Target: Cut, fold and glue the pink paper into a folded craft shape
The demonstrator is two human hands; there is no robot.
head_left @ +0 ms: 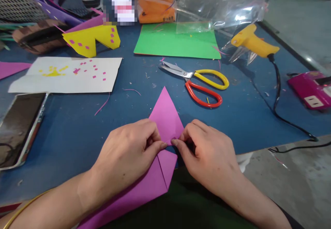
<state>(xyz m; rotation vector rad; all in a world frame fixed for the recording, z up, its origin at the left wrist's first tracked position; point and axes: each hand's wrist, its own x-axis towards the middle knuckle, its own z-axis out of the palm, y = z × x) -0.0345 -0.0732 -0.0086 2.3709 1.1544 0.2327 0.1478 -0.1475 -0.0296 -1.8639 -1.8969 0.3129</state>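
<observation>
Two hands used: left hand (129,146) and right hand (207,149), each grip pinched on pink paper (165,115) at desk (245,118) front edge. Crooked crease risked if corners are misaligned.

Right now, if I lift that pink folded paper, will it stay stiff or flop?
The pink folded paper is thin, so probably light and floppy. Its creased point may hold shape. Both hands, left hand and right hand, pinch it.
</observation>
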